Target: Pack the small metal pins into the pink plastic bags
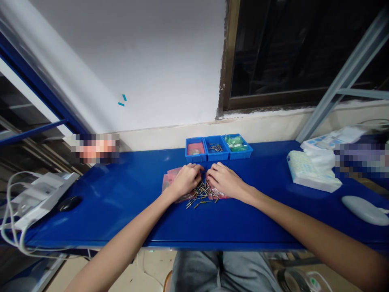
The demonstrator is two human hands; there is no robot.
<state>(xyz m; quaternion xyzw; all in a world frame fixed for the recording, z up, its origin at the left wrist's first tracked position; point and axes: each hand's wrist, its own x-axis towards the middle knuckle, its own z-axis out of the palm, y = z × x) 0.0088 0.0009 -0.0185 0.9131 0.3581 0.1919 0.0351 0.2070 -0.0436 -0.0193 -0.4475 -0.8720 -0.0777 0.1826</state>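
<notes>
A loose pile of metal blind rivets (pixel 200 194), thin pins with thicker ends, lies on the blue table between my hands. My left hand (pixel 188 178) curls at the pile's left side, over a pink plastic bag (pixel 166 182). From the right, my right hand (pixel 224 180) reaches in with bent fingers, and pink plastic shows beneath it. Both hands' fingertips are close to the rivets; what they pinch, if anything, is hidden. Just beyond stand three joined blue bins: a left bin (pixel 196 158) with a pink bag, a middle bin (pixel 217 156) with rivets, a right bin (pixel 241 154) with green packets.
On the right of the blue table (pixel 121 215) are a tissue pack (pixel 313 180) and a pale rounded object (pixel 364 210). A black mouse (pixel 69 203) and white devices with cables (pixel 39 198) sit at the left. A wall and window frame rise behind the bins.
</notes>
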